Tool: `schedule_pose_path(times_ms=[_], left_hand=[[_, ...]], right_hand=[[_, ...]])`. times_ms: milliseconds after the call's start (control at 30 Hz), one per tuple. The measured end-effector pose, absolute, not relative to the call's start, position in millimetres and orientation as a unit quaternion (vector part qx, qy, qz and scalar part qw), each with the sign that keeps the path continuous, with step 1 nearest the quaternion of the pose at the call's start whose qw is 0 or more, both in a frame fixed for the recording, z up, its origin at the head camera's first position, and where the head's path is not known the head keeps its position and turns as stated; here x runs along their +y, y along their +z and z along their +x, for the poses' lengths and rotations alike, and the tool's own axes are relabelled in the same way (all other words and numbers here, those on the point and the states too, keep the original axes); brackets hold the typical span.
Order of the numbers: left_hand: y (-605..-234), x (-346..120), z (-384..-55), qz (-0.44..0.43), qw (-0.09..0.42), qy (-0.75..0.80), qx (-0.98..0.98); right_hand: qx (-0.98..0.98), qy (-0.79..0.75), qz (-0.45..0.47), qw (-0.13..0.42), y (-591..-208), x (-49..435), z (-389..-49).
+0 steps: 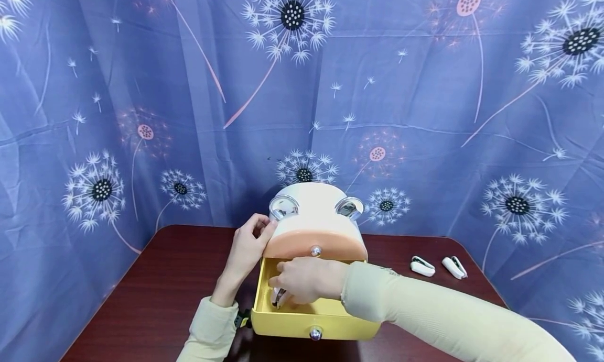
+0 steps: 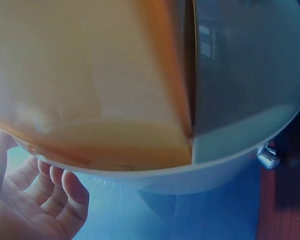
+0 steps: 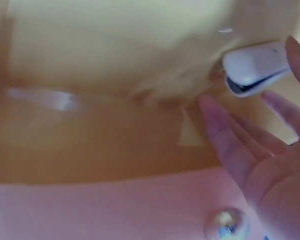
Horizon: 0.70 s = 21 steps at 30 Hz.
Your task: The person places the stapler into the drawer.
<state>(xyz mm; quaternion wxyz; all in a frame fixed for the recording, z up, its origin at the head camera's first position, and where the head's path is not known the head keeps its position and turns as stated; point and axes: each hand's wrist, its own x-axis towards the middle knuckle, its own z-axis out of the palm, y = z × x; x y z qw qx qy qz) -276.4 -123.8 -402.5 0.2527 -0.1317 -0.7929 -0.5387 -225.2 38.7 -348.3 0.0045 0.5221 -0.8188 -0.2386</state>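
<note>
1. Through the head camera I see a blue curtain (image 1: pixel 406 100) with dandelion print, which hangs behind everything.
2. In front of it is a dark reddish table (image 1: pixel 189 278).
3. On the table stands a white cabinet (image 1: pixel 309 207) with a rounded top.
4. Its yellow drawer (image 1: pixel 283 325) is pulled out, while the orange drawer (image 1: pixel 297 243) above it is closed.
5. The right hand (image 1: pixel 304 281) is inside the yellow drawer. Its fingers are extended and a little spread, the thumb stands apart from them, and I do not see them curled around anything.
6. The left hand (image 1: pixel 247 249) is at the left side of the white cabinet, its fingers loosely bent; they seem to touch there, but I cannot tell how firmly.
7. The white stapler (image 3: pixel 255 62) is in the yellow drawer. In my right wrist view it lies between the thumb tip and the other fingertips; the thumb overlaps one end, and one fingertip is just beside its lower edge. Whether they press it, I cannot tell.
8. A second stapler (image 1: pixel 422 267) and a third stapler (image 1: pixel 453 267) lie on the table, right of the white cabinet, near each other.
9. A silver knob (image 1: pixel 315 332) sits on the yellow drawer's front.
</note>
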Motion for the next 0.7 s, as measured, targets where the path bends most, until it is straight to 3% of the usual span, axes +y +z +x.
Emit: schedule_pose_path(times_ms=[200,400,700], left_hand=[[-403.2,-123.6,-276.6,-0.130,0.253,-0.538,-0.794],[-403.1,-123.7,-276.2,-0.128,0.254,-0.534,-0.796],[-402.2,-123.9,-275.4,-0.123,0.258,-0.529,-0.799]], right_hand=[[-0.841,-0.180,0.510,-0.019,-330.4,54.2,-215.4],[-0.840,-0.121,0.529,-0.009,-303.9,77.2,-204.7],[-0.875,0.107,0.471,-0.027,-274.5,143.4,-193.6]])
